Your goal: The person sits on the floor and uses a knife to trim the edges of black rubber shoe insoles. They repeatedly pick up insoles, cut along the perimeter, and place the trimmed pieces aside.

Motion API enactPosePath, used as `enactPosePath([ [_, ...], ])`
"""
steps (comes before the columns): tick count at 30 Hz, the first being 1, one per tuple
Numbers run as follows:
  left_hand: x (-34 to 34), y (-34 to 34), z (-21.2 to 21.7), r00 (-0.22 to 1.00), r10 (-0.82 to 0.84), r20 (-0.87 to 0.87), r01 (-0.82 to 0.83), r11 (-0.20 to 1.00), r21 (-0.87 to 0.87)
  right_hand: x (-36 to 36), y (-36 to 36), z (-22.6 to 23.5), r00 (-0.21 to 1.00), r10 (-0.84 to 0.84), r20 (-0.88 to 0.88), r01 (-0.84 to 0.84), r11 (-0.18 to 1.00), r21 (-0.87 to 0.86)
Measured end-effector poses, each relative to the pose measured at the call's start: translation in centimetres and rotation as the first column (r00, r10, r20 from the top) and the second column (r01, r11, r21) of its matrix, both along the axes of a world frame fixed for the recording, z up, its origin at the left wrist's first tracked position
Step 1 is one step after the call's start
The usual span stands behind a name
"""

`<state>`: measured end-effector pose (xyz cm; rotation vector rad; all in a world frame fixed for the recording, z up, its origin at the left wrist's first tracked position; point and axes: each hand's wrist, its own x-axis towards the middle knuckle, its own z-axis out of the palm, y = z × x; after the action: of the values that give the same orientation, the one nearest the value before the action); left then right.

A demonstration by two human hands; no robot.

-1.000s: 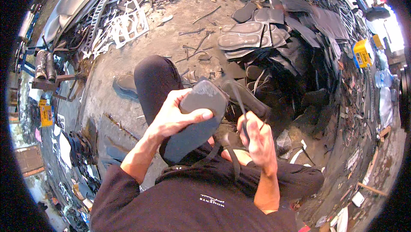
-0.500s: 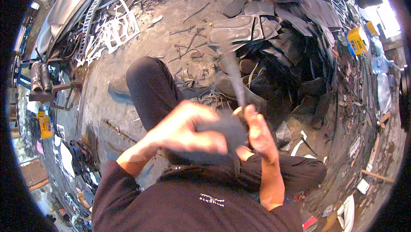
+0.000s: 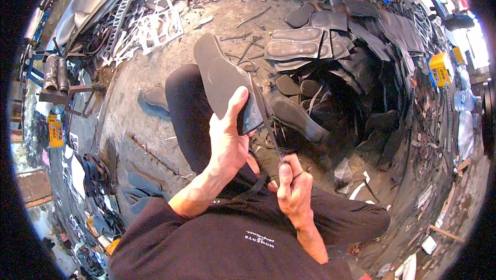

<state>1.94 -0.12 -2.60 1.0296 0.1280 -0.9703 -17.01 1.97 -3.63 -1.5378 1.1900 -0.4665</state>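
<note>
My left hand [image 3: 227,143] is closed around the heel end of a dark grey shoe sole [image 3: 219,73], its thumb pressed flat on the upper face. The sole is tilted, with its wide toe end pointing up and away over my bent knee. My right hand [image 3: 295,192] is closed around a knife [image 3: 272,136] with a long, narrow, dark blade; its handle is hidden in the fist. Along the right edge of the sole runs the blade, close against it or touching; I cannot tell which.
Several cut soles [image 3: 292,46] and dark sheet offcuts pile up ahead to the right. One loose sole [image 3: 298,119] lies nearer. White cut-out scraps [image 3: 155,27] lie far left, thin trimmings [image 3: 253,45] on the floor. More soles [image 3: 142,189] rest at my left.
My left hand has swung the sole upward, away from my lap, into full view. My right hand has come lower and nearer, and the knife now lies beside the sole instead of pointing up alone.
</note>
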Motion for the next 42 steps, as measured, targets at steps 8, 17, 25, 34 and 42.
enactPosePath([
  [8, 0.1, 2.6, -1.7, 0.991, -0.103, 0.081, 0.101, 0.995, 0.019, 1.7, -2.4, 1.5, 0.993, 0.117, 0.014, -0.117, 0.993, 0.028],
  [17, 2.9, 1.2, -2.3, 0.972, -0.170, 0.161, 0.179, 0.983, -0.042, 4.5, -11.0, -5.0, 0.999, -0.039, 0.025, 0.036, 0.992, 0.120],
  [25, 18.1, -12.6, -10.8, 0.976, 0.170, -0.133, -0.149, 0.976, 0.160, -2.1, -11.1, -15.6, 0.882, -0.272, -0.386, 0.038, 0.856, -0.515],
  [34, 1.0, -6.1, -14.4, 0.891, -0.433, 0.132, 0.349, 0.843, 0.410, -3.3, -11.7, -15.0, 0.875, -0.281, -0.395, 0.185, 0.947, -0.263],
  [42, -4.2, -3.5, -9.6, 0.892, -0.419, 0.172, 0.427, 0.904, -0.014, 1.9, -6.6, -4.4, 0.986, -0.130, 0.103, 0.141, 0.984, -0.112],
])
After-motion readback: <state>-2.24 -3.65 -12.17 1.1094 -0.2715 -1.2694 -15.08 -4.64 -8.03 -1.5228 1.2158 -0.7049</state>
